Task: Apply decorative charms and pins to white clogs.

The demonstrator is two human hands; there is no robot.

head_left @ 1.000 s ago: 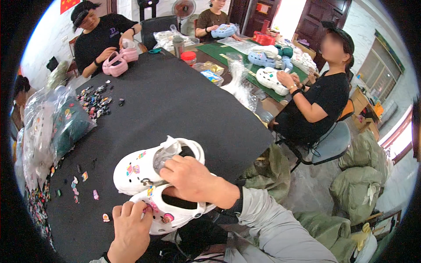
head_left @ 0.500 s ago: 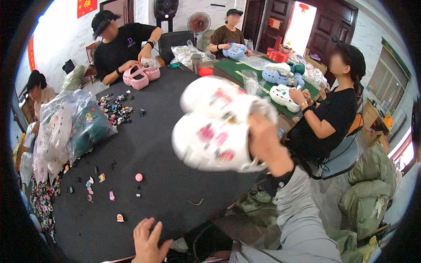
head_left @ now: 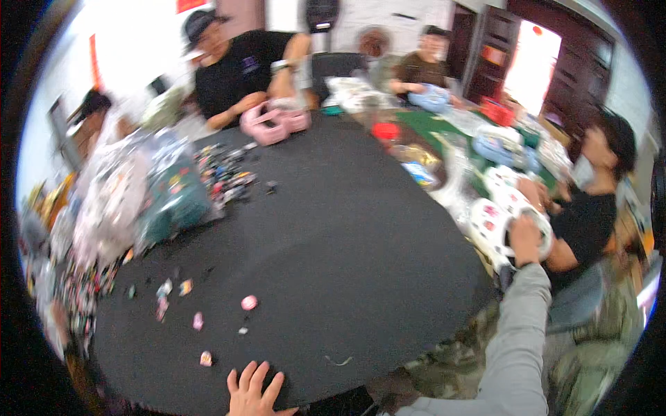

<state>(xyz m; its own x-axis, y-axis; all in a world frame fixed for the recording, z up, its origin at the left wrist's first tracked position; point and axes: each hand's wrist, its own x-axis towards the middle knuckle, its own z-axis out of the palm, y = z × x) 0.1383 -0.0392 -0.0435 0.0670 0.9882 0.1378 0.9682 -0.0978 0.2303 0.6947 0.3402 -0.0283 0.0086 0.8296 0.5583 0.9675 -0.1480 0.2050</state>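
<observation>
Head view: we see the round black table (head_left: 333, 229) filling the middle. Beyond its right edge our right hand (head_left: 525, 238) is clamped on a pair of white clogs (head_left: 494, 220) dotted with small charms. Our left hand (head_left: 251, 394) lies flat with fingers spread on the near edge, beside scattered loose charms (head_left: 248, 302).

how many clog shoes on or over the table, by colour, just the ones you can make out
White clogs, held in the right hand past the table's right edge: 2
Pink clogs, at a co-worker's hands on the black table: 2
Total: 4
Blurred pale blue shapes farther back are left out. The left hand holds none.
</observation>
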